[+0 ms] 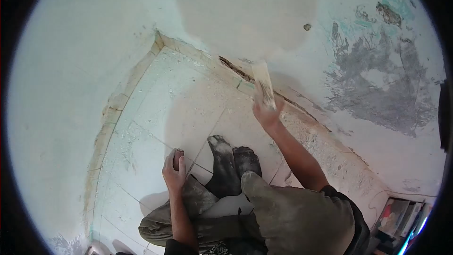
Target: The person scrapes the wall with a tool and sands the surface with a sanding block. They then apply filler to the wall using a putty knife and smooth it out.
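My right hand [268, 109] is closed around a flat, pale tool with dark smears [263, 82]. The tool's far end is at the lower part of the wall [240, 14], just above the tan skirting edge [186, 49]. Beside it a dark, broken crack [236, 69] runs along that edge. Lower down on the left, my left hand [174, 172] grips a small reddish-brown object [178, 159] above my knee. What this object is cannot be made out. The right hand's fingers are slightly blurred.
Dusty floor tiles [146, 94] lie below the walls. My dark-socked feet [224, 160] are on them. A grey rough patch [377, 80] and a small hole [307, 27] mark the right wall. A shelf-like box with items [394, 217] stands at lower right, near a thin cable.
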A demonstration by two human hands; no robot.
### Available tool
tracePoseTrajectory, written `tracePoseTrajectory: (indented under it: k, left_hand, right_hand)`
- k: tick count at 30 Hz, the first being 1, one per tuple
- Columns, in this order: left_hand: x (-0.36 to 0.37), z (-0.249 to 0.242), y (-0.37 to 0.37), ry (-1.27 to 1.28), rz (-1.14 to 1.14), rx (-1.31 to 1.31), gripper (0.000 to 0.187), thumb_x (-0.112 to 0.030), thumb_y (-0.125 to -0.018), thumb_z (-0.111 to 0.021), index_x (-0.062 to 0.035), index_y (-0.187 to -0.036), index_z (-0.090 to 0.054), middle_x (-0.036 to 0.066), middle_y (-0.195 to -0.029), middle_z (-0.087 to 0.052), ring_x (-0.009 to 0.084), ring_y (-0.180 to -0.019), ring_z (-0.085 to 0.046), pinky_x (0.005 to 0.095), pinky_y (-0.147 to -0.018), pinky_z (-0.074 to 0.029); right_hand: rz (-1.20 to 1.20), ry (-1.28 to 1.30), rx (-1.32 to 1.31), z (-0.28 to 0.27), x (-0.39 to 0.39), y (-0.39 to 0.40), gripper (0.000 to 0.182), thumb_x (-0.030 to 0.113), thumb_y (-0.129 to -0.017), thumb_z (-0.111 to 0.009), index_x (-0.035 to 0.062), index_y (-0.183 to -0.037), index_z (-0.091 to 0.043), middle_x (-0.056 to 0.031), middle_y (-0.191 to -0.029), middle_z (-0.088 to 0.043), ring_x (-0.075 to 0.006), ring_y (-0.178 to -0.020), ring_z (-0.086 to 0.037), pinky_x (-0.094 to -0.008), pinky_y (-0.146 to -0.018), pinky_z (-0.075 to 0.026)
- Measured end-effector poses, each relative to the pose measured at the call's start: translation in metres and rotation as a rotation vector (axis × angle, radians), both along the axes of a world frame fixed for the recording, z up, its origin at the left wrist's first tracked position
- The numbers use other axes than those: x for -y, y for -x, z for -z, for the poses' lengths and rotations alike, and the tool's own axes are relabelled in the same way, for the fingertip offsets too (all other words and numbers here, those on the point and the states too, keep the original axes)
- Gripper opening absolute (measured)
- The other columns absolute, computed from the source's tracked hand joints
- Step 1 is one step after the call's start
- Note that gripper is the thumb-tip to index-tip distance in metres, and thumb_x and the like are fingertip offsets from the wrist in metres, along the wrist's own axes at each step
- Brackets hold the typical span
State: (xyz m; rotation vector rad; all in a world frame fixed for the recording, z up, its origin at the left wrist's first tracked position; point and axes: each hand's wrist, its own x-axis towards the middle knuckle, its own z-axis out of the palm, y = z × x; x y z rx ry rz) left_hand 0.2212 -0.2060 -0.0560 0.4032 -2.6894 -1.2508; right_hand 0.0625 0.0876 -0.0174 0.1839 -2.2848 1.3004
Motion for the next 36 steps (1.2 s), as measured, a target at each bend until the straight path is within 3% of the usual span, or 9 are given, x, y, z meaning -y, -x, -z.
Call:
tracePoseTrajectory:
  k: [2,8,9,10,14,24,28,30,36]
  left_hand:
    - [0.003,-0.008,-0.001,-0.003,-0.036,0.034,0.034,-0.016,-0.084,-0.060,0.0024,-0.113,-0.057,0.020,-0.107,-0.062,0.0355,-0.099,-0.060,0.0389,-0.086,-0.047]
    - [0.006,0.006,0.000,-0.118,-0.083,-0.010,0.033,-0.014,-0.086,-0.059,0.0038,-0.114,-0.058,0.020,-0.105,-0.064,0.0292,-0.100,-0.062,0.0358,-0.089,-0.046]
    - [0.004,0.003,0.000,-0.118,-0.069,-0.002,0.033,-0.014,-0.086,-0.059,0.0038,-0.114,-0.058,0.020,-0.105,-0.064,0.0292,-0.100,-0.062,0.0358,-0.089,-0.046]
    - [0.001,-0.003,0.001,-0.076,-0.037,0.015,0.033,-0.015,-0.086,-0.059,0.0034,-0.114,-0.058,0.021,-0.105,-0.063,0.0320,-0.099,-0.061,0.0373,-0.087,-0.046]
    - [-0.003,-0.005,0.003,-0.037,-0.012,-0.003,0.035,-0.017,-0.085,-0.061,0.0033,-0.113,-0.058,0.021,-0.105,-0.062,0.0347,-0.098,-0.061,0.0390,-0.086,-0.047]
    - [-0.004,-0.007,0.004,-0.062,0.002,0.154,0.033,-0.016,-0.085,-0.059,0.0016,-0.113,-0.058,0.020,-0.107,-0.063,0.0322,-0.102,-0.060,0.0378,-0.088,-0.046]
    - [-0.006,-0.001,0.004,-0.010,0.052,0.133,0.036,-0.023,-0.085,-0.060,-0.0023,-0.115,-0.059,0.020,-0.110,-0.061,0.0364,-0.102,-0.059,0.0403,-0.088,-0.046]
    - [-0.003,-0.001,0.003,0.001,0.040,0.124,0.036,-0.023,-0.086,-0.060,-0.0026,-0.116,-0.058,0.020,-0.109,-0.061,0.0363,-0.102,-0.059,0.0406,-0.088,-0.046]
    - [-0.001,0.008,0.003,0.010,0.012,0.112,0.044,-0.023,-0.084,-0.062,-0.0037,-0.123,-0.053,0.020,-0.104,-0.063,0.0368,-0.095,-0.061,0.0401,-0.082,-0.049]
  right_hand:
    - [0.058,-0.346,-0.348,0.016,-0.020,-0.029,0.026,0.010,-0.078,-0.067,-0.0059,-0.099,-0.065,-0.0172,-0.072,-0.063,-0.0199,-0.057,-0.061,-0.0299,-0.053,-0.046]
    - [0.235,-0.233,-0.131,0.104,-0.058,0.037,0.026,0.004,-0.077,-0.066,-0.0061,-0.101,-0.064,-0.0170,-0.076,-0.064,-0.0281,-0.059,-0.062,-0.0292,-0.054,-0.047]
    - [0.249,-0.235,-0.123,0.037,-0.041,0.035,0.026,0.004,-0.077,-0.066,-0.0061,-0.101,-0.064,-0.0170,-0.076,-0.064,-0.0281,-0.059,-0.062,-0.0292,-0.054,-0.047]
    - [0.082,-0.617,-0.226,-0.035,-0.002,0.031,0.025,0.004,-0.076,-0.067,-0.0038,-0.101,-0.065,-0.0170,-0.072,-0.063,-0.0295,-0.056,-0.059,-0.0289,-0.052,-0.046]
    - [0.139,-0.504,-0.391,-0.030,0.001,0.014,0.027,0.003,-0.076,-0.064,0.0001,-0.104,-0.065,-0.0166,-0.074,-0.063,-0.0282,-0.056,-0.059,-0.0283,-0.052,-0.045]
    - [0.139,-0.493,0.104,0.101,-0.043,-0.084,0.050,0.013,-0.076,-0.056,0.0087,-0.126,-0.055,-0.0146,-0.110,-0.062,-0.0268,-0.090,-0.062,-0.0374,-0.077,-0.046]
    - [0.178,-0.308,0.082,0.050,-0.037,-0.048,0.045,0.014,-0.078,-0.055,0.0040,-0.122,-0.057,-0.0154,-0.108,-0.063,-0.0276,-0.091,-0.064,-0.0357,-0.076,-0.047]
    - [0.167,-0.478,-0.234,0.042,-0.043,-0.040,0.040,0.010,-0.078,-0.056,-0.0006,-0.117,-0.059,-0.0165,-0.103,-0.064,-0.0247,-0.086,-0.066,-0.0328,-0.071,-0.049]
    - [0.174,-0.219,-0.037,0.062,-0.058,-0.038,0.033,0.003,-0.078,-0.062,-0.0044,-0.110,-0.061,-0.0150,-0.084,-0.066,-0.0156,-0.070,-0.063,-0.0281,-0.062,-0.048]
